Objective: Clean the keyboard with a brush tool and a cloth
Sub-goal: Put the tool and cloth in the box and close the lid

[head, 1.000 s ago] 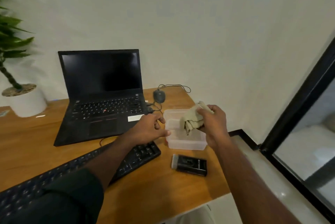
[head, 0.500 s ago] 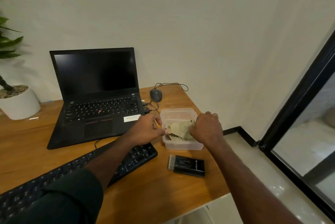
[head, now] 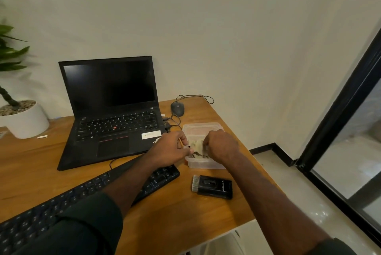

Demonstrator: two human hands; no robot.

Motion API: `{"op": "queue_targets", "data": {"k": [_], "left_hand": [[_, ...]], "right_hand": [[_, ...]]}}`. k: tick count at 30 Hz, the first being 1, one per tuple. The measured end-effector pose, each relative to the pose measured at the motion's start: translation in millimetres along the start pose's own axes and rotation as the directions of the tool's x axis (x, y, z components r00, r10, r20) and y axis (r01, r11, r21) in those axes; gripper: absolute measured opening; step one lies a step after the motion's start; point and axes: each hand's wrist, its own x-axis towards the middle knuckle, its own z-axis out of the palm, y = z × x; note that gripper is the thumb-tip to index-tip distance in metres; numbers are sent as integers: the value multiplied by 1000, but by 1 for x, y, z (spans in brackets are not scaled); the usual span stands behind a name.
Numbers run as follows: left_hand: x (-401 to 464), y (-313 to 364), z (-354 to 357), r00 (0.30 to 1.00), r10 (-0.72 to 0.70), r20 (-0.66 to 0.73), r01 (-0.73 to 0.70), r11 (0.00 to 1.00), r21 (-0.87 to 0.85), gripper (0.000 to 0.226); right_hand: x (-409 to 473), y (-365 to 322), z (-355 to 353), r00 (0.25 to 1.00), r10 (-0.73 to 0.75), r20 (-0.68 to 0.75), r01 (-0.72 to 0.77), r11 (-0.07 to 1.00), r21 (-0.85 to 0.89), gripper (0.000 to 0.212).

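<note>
head view: your right hand point(head: 221, 145) is down over the clear plastic container point(head: 203, 127) at the right end of the wooden desk point(head: 177, 211), fingers curled into the pale cloth point(head: 196, 145) that lies inside it; the fingertips are hidden behind the knuckles, so you grip the cloth as far as can be seen. your left hand point(head: 172, 149) sits at the container's left wall, fingers curled, thumb and fingertips at the rim; whether it pinches the rim or the cloth's edge i cannot tell. the two hands are close together with the cloth showing between them.

the brush tool point(head: 212, 186), a black block with pale bristles at its left end, lies flat on the desk just in front of the container, untouched. the black keyboard point(head: 86, 190) runs diagonally from the lower left toward the container, its right end passing under your left forearm.

behind it stands an open laptop point(head: 111, 108) with a dark screen. a wired mouse point(head: 177, 108) sits right of the laptop, behind the container. a white plant pot point(head: 26, 120) stands at the far left.
</note>
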Motion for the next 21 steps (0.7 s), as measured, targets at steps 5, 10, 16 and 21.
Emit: {"op": "queue_targets", "data": {"k": [5,10,16,21], "left_hand": [[-2,-3,-5,1000,-20,-4,20,1000,15,20],[-3,-3,-1,1000,-11,-1,11,999,44,17],[-5,-2,7,1000,24,-14,-23,996,86,17],[-10,-3,4,998,11,-57,-8,998,69,20]], "right_hand": [[9,6,4,990,-16,139,-1,992,124,28],[-11,24,-7,998,0,-58,20,936,351,29],[-65,38,-25,986,-166,-24,155,839,521,15],[-93,31,-18,959,-178,222,129,968,215,43]]}}
